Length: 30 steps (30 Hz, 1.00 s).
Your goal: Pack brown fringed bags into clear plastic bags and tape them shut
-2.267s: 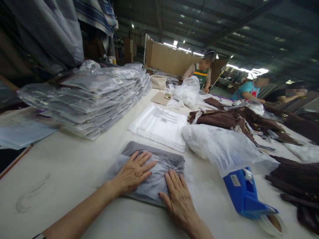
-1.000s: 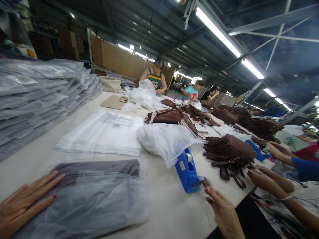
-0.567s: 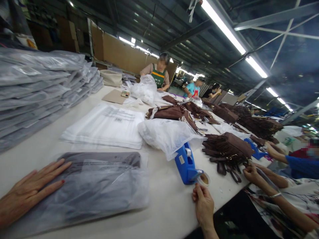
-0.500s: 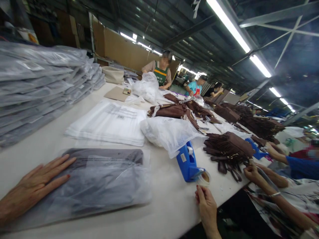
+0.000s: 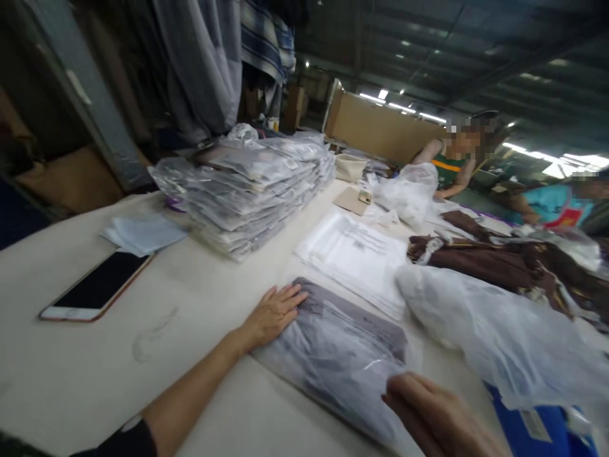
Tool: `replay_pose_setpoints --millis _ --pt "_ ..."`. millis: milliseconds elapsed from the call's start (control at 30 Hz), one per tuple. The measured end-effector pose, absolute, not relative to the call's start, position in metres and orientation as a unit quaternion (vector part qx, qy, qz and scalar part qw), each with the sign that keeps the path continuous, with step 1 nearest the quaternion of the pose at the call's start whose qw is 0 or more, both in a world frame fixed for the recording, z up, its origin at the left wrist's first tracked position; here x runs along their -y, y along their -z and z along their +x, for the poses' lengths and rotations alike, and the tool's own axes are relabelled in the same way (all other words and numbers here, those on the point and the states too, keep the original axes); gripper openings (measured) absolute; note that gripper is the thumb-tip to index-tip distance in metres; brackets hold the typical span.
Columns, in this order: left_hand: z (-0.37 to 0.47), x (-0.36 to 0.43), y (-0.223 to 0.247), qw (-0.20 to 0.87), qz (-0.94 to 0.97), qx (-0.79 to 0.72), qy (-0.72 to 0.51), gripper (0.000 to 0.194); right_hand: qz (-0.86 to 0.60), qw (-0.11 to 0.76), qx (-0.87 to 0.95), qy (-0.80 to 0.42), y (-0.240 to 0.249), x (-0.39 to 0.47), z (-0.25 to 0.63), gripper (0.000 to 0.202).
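**Both my hands on the bagged grey garment**

My left hand point(image 5: 273, 314) lies flat and spread, fingers together, on the near-left end of a folded grey garment sealed in a clear plastic bag point(image 5: 340, 346). The bag sits on the pale tabletop point(image 5: 200, 292), just below the centre of the frame. Its long axis runs on a diagonal from the middle of the frame down toward the lower right, with the darker grey band of the fold along its upper edge, facing the flat stack of white plastic bags point(image 5: 354, 257) just beyond it.

My right hand point(image 5: 435, 416) comes in at the lower right and is blurred and partly cut off by the bottom edge; it seems to rest on the bag's lower right corner, but I cannot tell whether the fingers are pinching the plastic or only pressing on it.

That corner of the bag is hidden under the hand. To the right, a crumpled white plastic sack point(image 5: 480, 330) covers most of a blue tape dispenser point(image 5: 528, 422), of which only a piece shows at the bottom right. In the left of the frame lies a dark-screened smartphone point(image 5: 98, 289), well apart from the bag, and above the centre stands a tall pile of bagged grey garments point(image 5: 252, 184). Brown items point(image 5: 499, 266) at the right are smeared by motion.
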State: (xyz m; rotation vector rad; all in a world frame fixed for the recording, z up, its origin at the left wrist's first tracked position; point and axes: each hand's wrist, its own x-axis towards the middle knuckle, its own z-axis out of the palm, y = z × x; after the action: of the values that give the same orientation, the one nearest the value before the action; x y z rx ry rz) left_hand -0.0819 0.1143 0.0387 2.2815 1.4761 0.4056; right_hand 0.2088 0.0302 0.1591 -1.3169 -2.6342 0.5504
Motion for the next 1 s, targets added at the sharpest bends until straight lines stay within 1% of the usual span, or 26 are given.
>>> replay_pose_setpoints --millis 100,233,400,567,700,767,833,900,933,1000 --pt "-0.082 -0.112 -0.034 0.205 0.808 -0.525 -0.169 0.046 -0.415 0.021 0.870 -0.264 -0.166 -0.077 0.147 0.028" --pt "-0.082 -0.110 -0.029 0.217 0.801 -0.521 -0.199 0.047 -0.395 -0.054 0.861 -0.316 -0.149 -0.126 0.104 0.021" --pt "-0.082 -0.110 -0.028 0.230 0.791 -0.523 -0.218 0.045 -0.443 -0.118 0.836 -0.301 -0.116 -0.163 0.079 0.021" --pt "-0.082 -0.109 -0.032 0.242 0.790 -0.524 -0.207 0.044 -0.529 -0.141 0.784 -0.292 -0.102 -0.179 0.075 0.024" --pt "-0.081 -0.109 -0.033 0.243 0.793 -0.525 -0.189 0.046 -0.593 -0.107 0.751 -0.271 -0.101 -0.187 0.098 0.035" --pt "-0.081 -0.110 -0.034 0.246 0.790 -0.531 -0.182 0.046 -0.613 -0.087 0.740 -0.264 -0.102 -0.185 0.112 0.030" --pt "-0.080 -0.112 -0.036 0.247 0.786 -0.538 -0.179 0.047 -0.624 -0.051 0.743 -0.239 -0.104 -0.175 0.118 0.020" --pt "-0.081 -0.113 -0.037 0.241 0.788 -0.537 -0.183 0.047 -0.594 0.015 0.781 -0.194 -0.103 -0.152 0.116 0.014" --pt "-0.081 -0.112 -0.037 0.234 0.792 -0.532 -0.185 0.047 -0.568 0.054 0.804 -0.165 -0.100 -0.136 0.112 0.016" --pt "-0.082 -0.108 -0.030 0.200 0.808 -0.518 -0.197 0.047 -0.432 0.156 0.886 -0.073 -0.088 -0.103 0.100 0.025"
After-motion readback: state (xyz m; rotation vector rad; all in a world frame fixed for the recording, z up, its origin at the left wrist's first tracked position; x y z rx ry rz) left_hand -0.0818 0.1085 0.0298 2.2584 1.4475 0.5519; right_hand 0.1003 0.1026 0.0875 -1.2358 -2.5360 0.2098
